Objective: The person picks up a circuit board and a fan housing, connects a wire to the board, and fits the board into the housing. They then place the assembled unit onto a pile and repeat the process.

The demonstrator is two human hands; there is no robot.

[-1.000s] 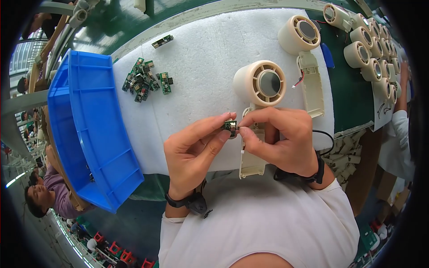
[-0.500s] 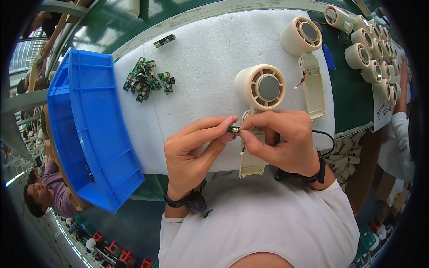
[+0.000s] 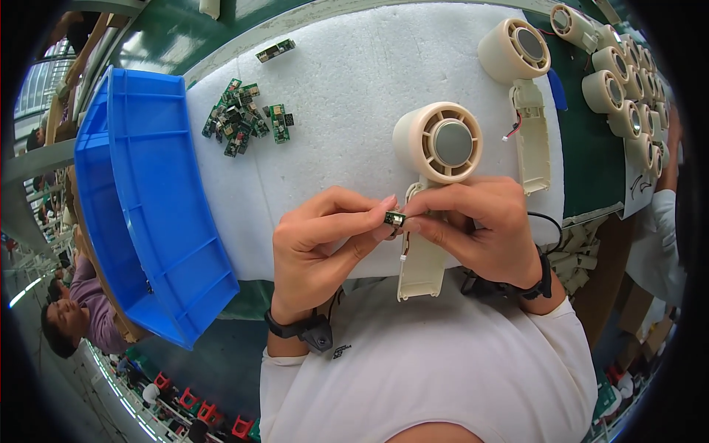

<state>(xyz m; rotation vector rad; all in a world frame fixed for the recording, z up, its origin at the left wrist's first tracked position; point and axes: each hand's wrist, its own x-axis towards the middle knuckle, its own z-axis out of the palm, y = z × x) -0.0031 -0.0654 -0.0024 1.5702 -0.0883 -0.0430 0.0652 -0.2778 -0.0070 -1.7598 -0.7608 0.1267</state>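
Note:
My left hand (image 3: 325, 240) pinches a small green circuit board (image 3: 394, 218) between thumb and fingertips. At the board's right end, the thumb and forefinger of my right hand (image 3: 476, 225) are pressed together; whatever they grip is too small to make out. Below these fingertips hangs a thin wire with a white plug (image 3: 403, 258). Just behind the hands lies a cream handheld fan (image 3: 437, 144), its round head bearing a grey disc. Its open handle shell (image 3: 422, 275) runs toward me, partly covered by my right hand.
Loose circuit boards (image 3: 238, 118) are heaped on the white foam sheet (image 3: 332, 81). A blue bin (image 3: 159, 192) stands at the left. Another fan (image 3: 515, 50) with an open handle (image 3: 533, 151) lies at the right, and several more fan heads (image 3: 613, 88) crowd the green tabletop beyond.
Both hands have shifted slightly right, still together at the circuit board. The board now slants a little, its right end lower. Surrounding things sit slightly differently as the view moves.

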